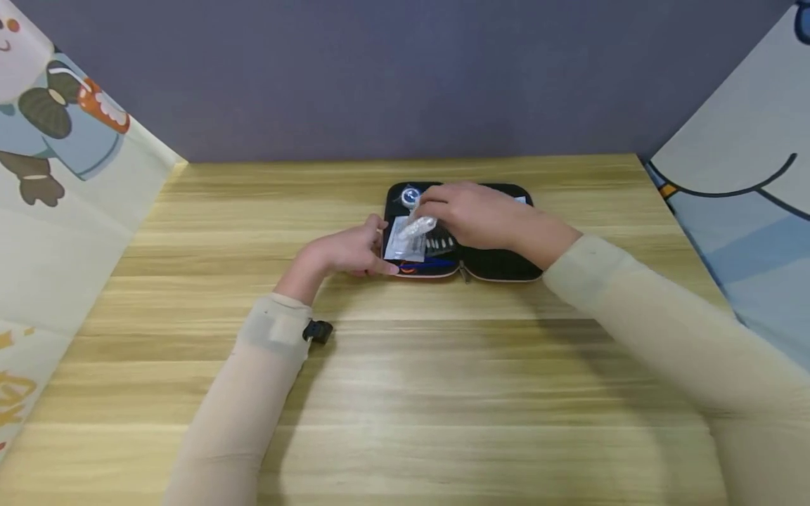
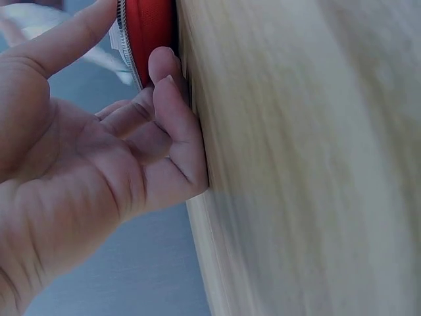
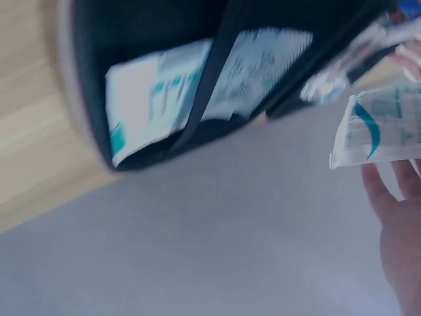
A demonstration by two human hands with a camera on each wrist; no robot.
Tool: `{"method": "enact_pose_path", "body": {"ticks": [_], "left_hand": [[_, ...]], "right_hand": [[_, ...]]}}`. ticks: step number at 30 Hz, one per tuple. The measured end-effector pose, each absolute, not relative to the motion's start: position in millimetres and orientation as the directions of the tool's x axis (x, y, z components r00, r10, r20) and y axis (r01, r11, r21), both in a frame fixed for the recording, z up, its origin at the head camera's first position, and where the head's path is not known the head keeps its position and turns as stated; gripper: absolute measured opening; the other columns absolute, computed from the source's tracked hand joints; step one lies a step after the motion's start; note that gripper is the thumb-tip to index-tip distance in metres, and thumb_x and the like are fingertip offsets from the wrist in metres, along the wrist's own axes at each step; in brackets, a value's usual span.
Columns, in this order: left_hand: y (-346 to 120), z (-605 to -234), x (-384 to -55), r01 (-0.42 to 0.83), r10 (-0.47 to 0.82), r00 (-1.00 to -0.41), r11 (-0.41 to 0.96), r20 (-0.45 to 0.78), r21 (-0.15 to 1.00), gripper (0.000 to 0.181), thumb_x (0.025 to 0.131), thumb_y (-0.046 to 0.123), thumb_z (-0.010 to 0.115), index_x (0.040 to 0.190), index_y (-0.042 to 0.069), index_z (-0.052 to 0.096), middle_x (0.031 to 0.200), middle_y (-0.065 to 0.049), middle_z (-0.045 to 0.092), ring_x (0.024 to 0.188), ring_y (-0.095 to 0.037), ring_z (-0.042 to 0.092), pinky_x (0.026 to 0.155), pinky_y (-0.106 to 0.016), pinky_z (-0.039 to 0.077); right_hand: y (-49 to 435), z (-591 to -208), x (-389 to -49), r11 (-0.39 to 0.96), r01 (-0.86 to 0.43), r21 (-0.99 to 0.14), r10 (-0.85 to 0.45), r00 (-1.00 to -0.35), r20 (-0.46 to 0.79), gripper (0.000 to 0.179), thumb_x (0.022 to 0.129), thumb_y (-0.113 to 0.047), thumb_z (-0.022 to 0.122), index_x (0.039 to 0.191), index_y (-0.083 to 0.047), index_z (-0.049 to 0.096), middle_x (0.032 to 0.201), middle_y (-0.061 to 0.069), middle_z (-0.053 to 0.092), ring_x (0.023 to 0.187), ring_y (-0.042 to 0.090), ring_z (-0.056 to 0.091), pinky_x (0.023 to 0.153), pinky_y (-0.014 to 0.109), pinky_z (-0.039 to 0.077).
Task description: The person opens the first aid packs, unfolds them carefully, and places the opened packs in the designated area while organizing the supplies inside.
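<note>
A small zippered case (image 1: 500, 266), black inside and red outside, lies unfolded on the table. My left hand (image 1: 348, 251) grips its left edge. In the left wrist view the thumb reaches the zipper of the red case (image 2: 151, 39), and the curled fingers rest against its side and the table. My right hand (image 1: 474, 214) is over the case's left half, pinching a white plastic packet (image 3: 388, 125) with teal print. Under that hand are a flat silvery packet (image 1: 405, 249), a round white-rimmed item (image 1: 410, 197) and a blue item (image 1: 436, 263).
White packets with teal print (image 3: 158, 92) sit under a black strap in the case's other half. The wooden table (image 1: 405, 393) meets a dark grey wall (image 1: 405, 77) at the back. Cartoon-printed panels (image 1: 82, 211) stand at both sides.
</note>
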State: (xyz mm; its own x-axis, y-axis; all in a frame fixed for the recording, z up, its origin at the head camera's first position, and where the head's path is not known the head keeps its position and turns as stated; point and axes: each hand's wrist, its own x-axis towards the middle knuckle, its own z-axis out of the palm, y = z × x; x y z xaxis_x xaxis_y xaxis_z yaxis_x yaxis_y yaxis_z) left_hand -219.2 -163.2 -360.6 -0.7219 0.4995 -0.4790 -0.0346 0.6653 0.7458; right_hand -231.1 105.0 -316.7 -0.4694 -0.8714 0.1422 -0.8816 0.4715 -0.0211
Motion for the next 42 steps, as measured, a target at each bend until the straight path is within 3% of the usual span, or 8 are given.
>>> {"method": "enact_pose_path", "body": {"ticks": [5, 9, 12, 20, 25, 31, 37, 42], "left_hand": [[-162, -359, -218, -0.039, 0.496, -0.726, 0.662, -0.476, 0.748, 0.099, 0.097, 0.024, 0.08, 0.165, 0.009, 0.01, 0.151, -0.02, 0.051, 0.077, -0.016, 0.054, 0.072, -0.03, 0.053], [-162, -359, -217, -0.046, 0.491, -0.728, 0.661, -0.478, 0.749, 0.099, 0.097, 0.023, 0.079, 0.165, 0.009, 0.009, 0.154, -0.021, 0.048, 0.08, -0.017, 0.055, 0.074, -0.03, 0.054], [-162, -360, -217, -0.044, 0.482, -0.732, 0.671, -0.481, 0.74, 0.099, 0.097, 0.023, 0.079, 0.165, 0.009, 0.009, 0.154, -0.021, 0.047, 0.082, -0.018, 0.056, 0.076, -0.031, 0.055], [-160, -361, -216, -0.002, 0.49, -0.734, 0.691, -0.47, 0.723, 0.103, 0.096, 0.028, 0.08, 0.166, 0.007, 0.007, 0.141, -0.019, 0.052, 0.078, -0.018, 0.055, 0.073, -0.031, 0.054], [-162, -359, -216, -0.009, 0.483, -0.738, 0.691, -0.471, 0.723, 0.1, 0.098, 0.027, 0.079, 0.166, 0.008, 0.008, 0.147, -0.02, 0.048, 0.081, -0.019, 0.057, 0.074, -0.031, 0.055], [-161, -358, -217, -0.012, 0.497, -0.732, 0.675, -0.466, 0.738, 0.096, 0.098, 0.023, 0.078, 0.164, 0.007, 0.01, 0.143, -0.02, 0.051, 0.084, -0.021, 0.056, 0.074, -0.032, 0.054], [-161, -359, -216, 0.011, 0.508, -0.73, 0.677, -0.456, 0.736, 0.098, 0.098, 0.023, 0.078, 0.163, 0.004, 0.007, 0.133, -0.018, 0.054, 0.082, -0.02, 0.054, 0.072, -0.031, 0.052], [-160, -358, -216, 0.029, 0.508, -0.734, 0.687, -0.451, 0.726, 0.103, 0.097, 0.026, 0.079, 0.164, 0.003, 0.005, 0.131, -0.018, 0.054, 0.082, -0.019, 0.054, 0.072, -0.03, 0.052]], "right_hand": [[137, -301, -233, 0.586, -0.784, -0.207, -0.725, -0.621, 0.297, 0.029, 0.106, -0.002, 0.061, 0.134, 0.001, 0.065, 0.125, 0.021, 0.072, 0.114, 0.04, 0.071, 0.099, 0.055, 0.059], [167, -293, -239, 0.756, -0.451, -0.474, -0.441, -0.886, 0.141, 0.046, 0.112, -0.021, 0.053, 0.154, -0.001, 0.05, 0.135, 0.027, 0.068, 0.116, 0.043, 0.07, 0.096, 0.058, 0.058], [188, -294, -243, 0.793, -0.189, -0.58, -0.261, -0.964, -0.042, 0.058, 0.113, -0.031, 0.05, 0.161, -0.001, 0.04, 0.148, 0.031, 0.06, 0.127, 0.045, 0.064, 0.1, 0.059, 0.053], [228, -317, -246, 0.728, 0.168, -0.665, -0.056, -0.952, -0.302, 0.061, 0.11, -0.02, 0.055, 0.156, 0.015, 0.037, 0.128, 0.03, 0.063, 0.08, 0.009, 0.067, 0.066, 0.023, 0.058], [231, -327, -243, 0.681, 0.256, -0.686, -0.035, -0.924, -0.38, 0.058, 0.109, -0.016, 0.057, 0.154, 0.017, 0.041, 0.11, 0.014, 0.067, 0.075, 0.007, 0.068, 0.067, 0.026, 0.062], [226, -333, -241, 0.812, 0.194, -0.551, -0.012, -0.938, -0.347, 0.061, 0.106, -0.027, 0.063, 0.15, 0.012, 0.05, 0.13, 0.027, 0.063, 0.081, 0.014, 0.068, 0.066, 0.028, 0.057], [219, -335, -244, 0.899, 0.089, -0.429, -0.04, -0.959, -0.281, 0.064, 0.106, -0.037, 0.062, 0.149, 0.01, 0.053, 0.148, 0.033, 0.058, 0.113, 0.037, 0.067, 0.097, 0.054, 0.057], [218, -343, -247, 0.922, 0.012, -0.388, -0.08, -0.972, -0.219, 0.064, 0.105, -0.036, 0.065, 0.149, 0.009, 0.054, 0.108, 0.027, 0.074, 0.087, 0.034, 0.064, 0.088, 0.056, 0.054]]}}
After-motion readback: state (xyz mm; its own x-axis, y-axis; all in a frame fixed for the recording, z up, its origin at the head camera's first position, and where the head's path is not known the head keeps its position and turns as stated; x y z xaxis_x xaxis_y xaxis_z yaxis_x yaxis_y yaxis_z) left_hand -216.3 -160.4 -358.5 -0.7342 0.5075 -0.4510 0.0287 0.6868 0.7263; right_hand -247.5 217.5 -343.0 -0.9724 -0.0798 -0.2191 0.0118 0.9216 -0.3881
